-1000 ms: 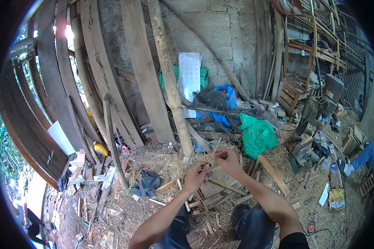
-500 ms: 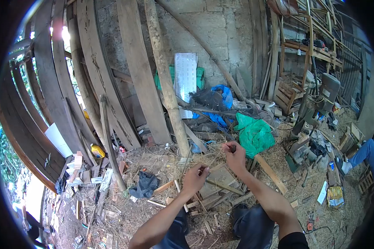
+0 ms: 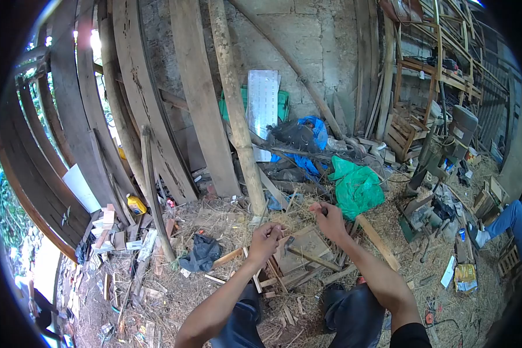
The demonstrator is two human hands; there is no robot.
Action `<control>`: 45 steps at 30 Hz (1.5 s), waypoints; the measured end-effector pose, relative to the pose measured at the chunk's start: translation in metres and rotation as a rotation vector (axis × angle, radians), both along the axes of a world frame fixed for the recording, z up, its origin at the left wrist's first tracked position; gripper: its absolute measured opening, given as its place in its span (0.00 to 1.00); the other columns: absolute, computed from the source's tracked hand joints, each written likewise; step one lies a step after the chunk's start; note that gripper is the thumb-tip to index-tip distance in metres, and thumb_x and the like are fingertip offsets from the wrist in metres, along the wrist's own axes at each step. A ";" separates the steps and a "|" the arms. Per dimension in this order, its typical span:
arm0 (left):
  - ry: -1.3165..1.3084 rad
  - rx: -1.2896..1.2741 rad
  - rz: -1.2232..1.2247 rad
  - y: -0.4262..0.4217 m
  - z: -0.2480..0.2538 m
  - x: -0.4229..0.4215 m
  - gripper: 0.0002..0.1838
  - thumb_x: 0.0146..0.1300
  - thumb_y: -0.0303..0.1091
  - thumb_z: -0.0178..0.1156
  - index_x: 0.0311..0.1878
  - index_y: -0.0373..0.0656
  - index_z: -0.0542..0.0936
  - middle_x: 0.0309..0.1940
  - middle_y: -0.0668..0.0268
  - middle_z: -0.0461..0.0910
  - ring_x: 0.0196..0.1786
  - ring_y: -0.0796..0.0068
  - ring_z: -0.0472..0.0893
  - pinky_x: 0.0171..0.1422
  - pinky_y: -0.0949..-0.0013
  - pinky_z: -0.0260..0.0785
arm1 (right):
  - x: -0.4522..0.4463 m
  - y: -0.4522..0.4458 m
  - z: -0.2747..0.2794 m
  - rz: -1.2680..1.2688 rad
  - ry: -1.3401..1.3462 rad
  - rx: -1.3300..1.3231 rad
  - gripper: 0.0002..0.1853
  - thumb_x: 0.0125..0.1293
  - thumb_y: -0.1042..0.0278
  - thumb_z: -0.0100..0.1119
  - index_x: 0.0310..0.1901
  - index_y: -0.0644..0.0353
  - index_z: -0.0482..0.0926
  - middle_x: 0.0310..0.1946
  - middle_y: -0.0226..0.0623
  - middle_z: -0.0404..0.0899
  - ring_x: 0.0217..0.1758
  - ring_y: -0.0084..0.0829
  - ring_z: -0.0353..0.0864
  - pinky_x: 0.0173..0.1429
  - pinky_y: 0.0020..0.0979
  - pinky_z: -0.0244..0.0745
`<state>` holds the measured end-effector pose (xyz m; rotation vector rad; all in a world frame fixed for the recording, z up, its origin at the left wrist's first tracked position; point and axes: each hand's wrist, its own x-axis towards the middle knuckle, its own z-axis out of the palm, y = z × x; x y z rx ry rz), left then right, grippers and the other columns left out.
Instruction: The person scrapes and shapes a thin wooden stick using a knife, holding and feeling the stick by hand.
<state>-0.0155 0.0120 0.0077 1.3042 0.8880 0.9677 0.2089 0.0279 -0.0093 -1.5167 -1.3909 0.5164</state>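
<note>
My left hand (image 3: pixel 265 242) is raised in front of me with its fingers curled together. To its right, my right hand (image 3: pixel 330 223) is also raised, thumb and fingertips closed in a pinch. Anything between the fingers of either hand is too small to make out. The two hands are apart, with straw-covered ground behind them. Below and between them, a hammer (image 3: pixel 314 258) lies across a wooden board (image 3: pixel 310 245), its handle pointing toward the lower right. Loose wood strips (image 3: pixel 298 279) lie around the board, close to my feet.
A green plastic bag (image 3: pixel 356 188) lies beyond my right hand, near a plank (image 3: pixel 378 242). A dark crumpled bag (image 3: pixel 202 253) is at left. A leaning pole (image 3: pixel 238 110) and boards (image 3: pixel 206 116) stand ahead. Another person's leg (image 3: pixel 507 223) shows at far right.
My left hand has risen slightly and shifted left, its fingers turned up more. My right hand has dipped a little. More of the hammer's head now shows. The view has shifted slightly.
</note>
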 end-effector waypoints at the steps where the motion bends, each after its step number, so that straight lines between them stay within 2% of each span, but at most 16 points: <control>1: 0.011 0.007 0.006 0.002 0.001 -0.001 0.11 0.69 0.34 0.50 0.41 0.39 0.78 0.21 0.75 0.69 0.22 0.90 0.64 0.24 0.81 0.55 | -0.009 -0.003 0.006 0.049 0.100 0.032 0.11 0.66 0.65 0.52 0.38 0.64 0.80 0.13 0.29 0.68 0.18 0.18 0.64 0.23 0.28 0.58; 4: 0.052 0.050 -0.009 0.003 0.003 0.002 0.11 0.69 0.35 0.50 0.42 0.39 0.78 0.22 0.75 0.70 0.22 0.89 0.64 0.25 0.80 0.56 | -0.029 -0.005 0.016 0.134 0.318 0.124 0.10 0.65 0.66 0.53 0.36 0.64 0.79 0.14 0.27 0.67 0.18 0.17 0.63 0.24 0.27 0.58; 7: 0.118 0.106 -0.064 0.001 0.001 0.006 0.11 0.69 0.35 0.50 0.44 0.39 0.78 0.22 0.74 0.70 0.23 0.88 0.65 0.27 0.80 0.58 | -0.031 -0.002 0.014 0.205 0.235 0.132 0.09 0.65 0.66 0.54 0.36 0.64 0.78 0.15 0.24 0.68 0.20 0.16 0.62 0.24 0.25 0.58; 11: 0.211 0.133 -0.139 -0.003 0.005 0.005 0.12 0.68 0.34 0.51 0.47 0.38 0.77 0.24 0.72 0.73 0.27 0.86 0.69 0.30 0.79 0.62 | -0.024 0.004 0.009 0.142 0.232 0.249 0.09 0.65 0.66 0.55 0.35 0.65 0.76 0.16 0.22 0.67 0.20 0.15 0.63 0.25 0.24 0.58; 15: 0.234 0.204 -0.168 0.003 -0.003 0.000 0.12 0.68 0.34 0.51 0.48 0.38 0.77 0.26 0.71 0.74 0.30 0.85 0.71 0.32 0.78 0.63 | -0.011 0.006 0.010 0.024 0.513 0.241 0.12 0.66 0.63 0.55 0.30 0.64 0.75 0.16 0.22 0.66 0.20 0.13 0.62 0.25 0.22 0.57; 17: 0.259 0.208 -0.139 0.004 -0.003 0.000 0.13 0.68 0.33 0.51 0.49 0.36 0.77 0.27 0.70 0.75 0.33 0.84 0.72 0.33 0.77 0.65 | -0.005 0.003 0.011 0.108 0.403 0.089 0.12 0.65 0.65 0.55 0.29 0.65 0.77 0.16 0.30 0.73 0.20 0.22 0.71 0.27 0.26 0.65; 18: 0.258 0.210 -0.137 0.003 -0.002 0.001 0.13 0.68 0.33 0.51 0.49 0.36 0.77 0.27 0.70 0.75 0.33 0.84 0.72 0.33 0.77 0.65 | -0.007 0.003 0.005 0.110 0.402 0.090 0.12 0.65 0.65 0.55 0.29 0.65 0.77 0.16 0.30 0.73 0.20 0.22 0.71 0.27 0.26 0.65; 20: 0.204 0.172 -0.067 0.001 0.001 0.005 0.12 0.68 0.32 0.52 0.49 0.36 0.77 0.28 0.71 0.76 0.30 0.86 0.71 0.30 0.79 0.63 | -0.014 0.000 -0.014 0.156 -0.129 0.351 0.09 0.61 0.66 0.57 0.31 0.64 0.78 0.19 0.37 0.78 0.21 0.28 0.78 0.29 0.29 0.71; 21: 0.202 0.174 -0.067 0.002 -0.002 0.006 0.12 0.68 0.32 0.52 0.49 0.36 0.77 0.28 0.71 0.76 0.30 0.86 0.71 0.30 0.79 0.63 | -0.018 -0.005 -0.013 0.156 -0.132 0.351 0.09 0.61 0.66 0.57 0.31 0.64 0.78 0.19 0.37 0.78 0.21 0.28 0.78 0.29 0.29 0.71; 23: 0.079 0.008 -0.051 0.005 -0.011 0.007 0.11 0.67 0.32 0.53 0.48 0.37 0.77 0.28 0.71 0.76 0.25 0.89 0.68 0.24 0.82 0.58 | -0.027 -0.014 -0.011 0.323 -0.500 0.094 0.10 0.57 0.66 0.56 0.30 0.64 0.80 0.22 0.47 0.80 0.26 0.43 0.82 0.34 0.38 0.77; 24: 0.078 0.009 -0.053 0.005 -0.012 0.008 0.11 0.67 0.32 0.53 0.48 0.37 0.77 0.28 0.71 0.76 0.25 0.89 0.68 0.24 0.82 0.58 | -0.030 -0.017 -0.011 0.321 -0.502 0.094 0.10 0.57 0.66 0.56 0.30 0.64 0.80 0.22 0.47 0.80 0.26 0.43 0.82 0.34 0.38 0.77; 26: 0.012 -0.098 -0.084 0.005 -0.014 0.010 0.09 0.66 0.32 0.55 0.44 0.39 0.78 0.27 0.72 0.75 0.21 0.91 0.63 0.21 0.83 0.52 | -0.035 -0.018 -0.010 0.236 -0.706 -0.188 0.12 0.54 0.62 0.56 0.31 0.63 0.81 0.25 0.51 0.80 0.31 0.49 0.82 0.37 0.42 0.77; 33: -0.099 -0.334 -0.025 0.002 -0.017 0.021 0.06 0.66 0.31 0.55 0.38 0.38 0.77 0.25 0.74 0.69 0.19 0.89 0.61 0.20 0.82 0.50 | -0.036 -0.014 -0.006 0.025 -0.742 -0.239 0.09 0.55 0.67 0.53 0.29 0.61 0.82 0.25 0.50 0.80 0.30 0.46 0.83 0.36 0.43 0.78; 38: -0.170 -0.399 -0.020 0.005 -0.018 0.018 0.09 0.66 0.33 0.55 0.45 0.39 0.78 0.25 0.73 0.72 0.20 0.89 0.61 0.21 0.83 0.51 | -0.024 0.005 -0.016 -0.086 -0.778 -0.214 0.10 0.59 0.66 0.52 0.28 0.60 0.81 0.26 0.48 0.81 0.30 0.48 0.83 0.34 0.44 0.78; 43: -0.019 -0.383 -0.100 -0.019 -0.009 0.011 0.10 0.66 0.31 0.54 0.49 0.41 0.77 0.26 0.73 0.71 0.20 0.89 0.61 0.20 0.82 0.51 | 0.036 0.011 -0.030 -0.319 -0.683 -0.217 0.08 0.52 0.66 0.59 0.30 0.61 0.81 0.27 0.50 0.81 0.33 0.49 0.83 0.37 0.43 0.79; 45: -0.017 -0.398 -0.118 -0.014 -0.010 0.010 0.11 0.66 0.31 0.53 0.50 0.41 0.77 0.26 0.73 0.71 0.20 0.89 0.61 0.19 0.82 0.50 | 0.024 0.011 -0.028 -0.231 -0.646 -0.282 0.09 0.53 0.65 0.58 0.32 0.59 0.82 0.28 0.50 0.81 0.33 0.49 0.82 0.37 0.43 0.79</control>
